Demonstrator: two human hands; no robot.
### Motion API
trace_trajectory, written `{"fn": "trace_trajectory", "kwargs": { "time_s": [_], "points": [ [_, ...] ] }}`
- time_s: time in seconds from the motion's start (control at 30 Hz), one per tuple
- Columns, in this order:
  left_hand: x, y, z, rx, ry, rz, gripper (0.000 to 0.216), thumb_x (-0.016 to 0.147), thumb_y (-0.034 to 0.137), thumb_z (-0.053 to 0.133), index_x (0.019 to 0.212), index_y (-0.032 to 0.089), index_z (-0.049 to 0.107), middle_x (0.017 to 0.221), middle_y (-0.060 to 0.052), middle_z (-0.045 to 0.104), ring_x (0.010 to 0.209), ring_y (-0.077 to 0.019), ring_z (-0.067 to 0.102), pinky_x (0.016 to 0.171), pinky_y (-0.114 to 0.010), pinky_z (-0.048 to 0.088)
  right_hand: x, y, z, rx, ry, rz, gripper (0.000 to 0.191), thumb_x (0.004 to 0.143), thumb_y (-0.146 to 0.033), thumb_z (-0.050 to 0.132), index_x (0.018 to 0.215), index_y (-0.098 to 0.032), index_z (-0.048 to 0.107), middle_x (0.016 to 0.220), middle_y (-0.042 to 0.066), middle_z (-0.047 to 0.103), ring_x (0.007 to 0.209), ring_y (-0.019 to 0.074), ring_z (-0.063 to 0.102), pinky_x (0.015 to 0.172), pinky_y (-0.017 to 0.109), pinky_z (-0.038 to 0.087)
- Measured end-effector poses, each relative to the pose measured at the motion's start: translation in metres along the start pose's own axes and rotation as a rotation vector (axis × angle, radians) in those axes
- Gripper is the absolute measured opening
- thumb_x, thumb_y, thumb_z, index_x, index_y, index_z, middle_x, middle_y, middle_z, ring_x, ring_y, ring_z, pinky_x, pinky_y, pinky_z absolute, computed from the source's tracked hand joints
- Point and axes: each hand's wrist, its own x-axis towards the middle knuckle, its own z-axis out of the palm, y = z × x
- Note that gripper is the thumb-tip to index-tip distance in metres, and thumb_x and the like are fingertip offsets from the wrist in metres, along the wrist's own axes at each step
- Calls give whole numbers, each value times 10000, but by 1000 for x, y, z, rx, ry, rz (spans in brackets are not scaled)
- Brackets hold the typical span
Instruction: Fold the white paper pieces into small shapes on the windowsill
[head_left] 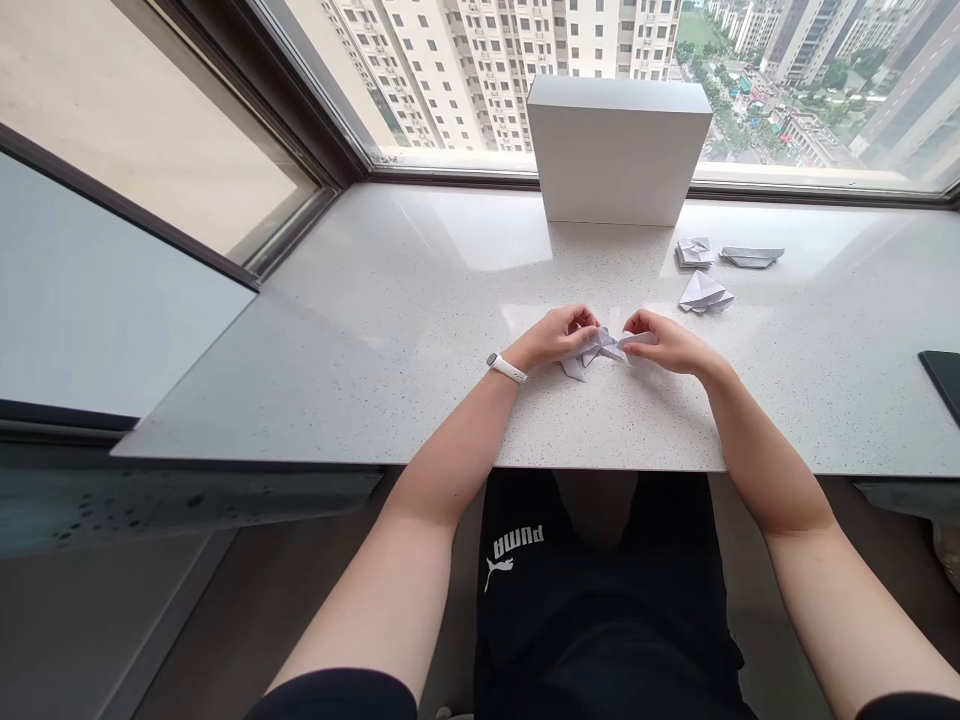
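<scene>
Between my two hands is a folded piece of white paper [601, 345] with several pointed flaps, just over the sill. My left hand [561, 335] pinches its left part between thumb and fingers; one flap sticks out below that thumb. On the other side my right hand [663, 342] grips the paper's right end with thumb and bent fingers. Parts of the paper are hidden behind the fingers. Beyond my right hand lie more folded papers: a squarish one [694, 252], a boat-shaped one [752, 257] and a pointed, fanned one [705, 292].
A speckled white windowsill counter [375, 330] carries everything. At the back, against the window, stands a white box [619, 155]. A dark flat object [943, 380] lies at the right edge. A dark window frame [300, 130] borders the left side.
</scene>
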Motion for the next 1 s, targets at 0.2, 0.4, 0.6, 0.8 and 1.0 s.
{"fn": "trace_trajectory", "kwargs": {
  "time_s": [0.2,0.4,0.6,0.8,1.0],
  "points": [
    [6,-11,8,-137,157,-23,377,1085,580,845,1021,243,690,1104,-91,821,908,-215,720,808,-330,581,16,9,12,299,211,-103,417,962,-633,878,1106,-288,695,1147,75,831,1080,285,772,951,453,633],
    [9,-16,13,-255,188,-38,471,1081,671,861,1040,244,666,1295,-128,813,939,-193,735,835,-316,600,21,9,21,433,216,-128,727,788,-899,996,1047,-306,665,1068,56,847,1033,287,804,927,454,660],
    [10,-6,19,-247,273,0,514,1004,702,933,1030,252,687,963,-38,757,810,-186,684,729,-306,545,24,7,32,383,177,-109,754,749,-950,989,995,-296,706,972,38,820,901,254,779,846,430,633],
    [8,7,24,-293,287,-14,522,947,669,1006,1040,251,706,1001,-60,814,888,-216,760,799,-344,621,25,3,40,313,248,-116,714,805,-959,948,995,-299,753,1058,76,852,953,276,783,852,453,677],
    [8,7,24,-319,220,-1,411,983,576,972,1062,234,759,1055,-87,868,1009,-252,833,957,-403,687,24,6,42,289,311,-86,672,841,-908,944,1021,-296,731,1061,74,799,927,285,791,748,420,637]
  ]
}}
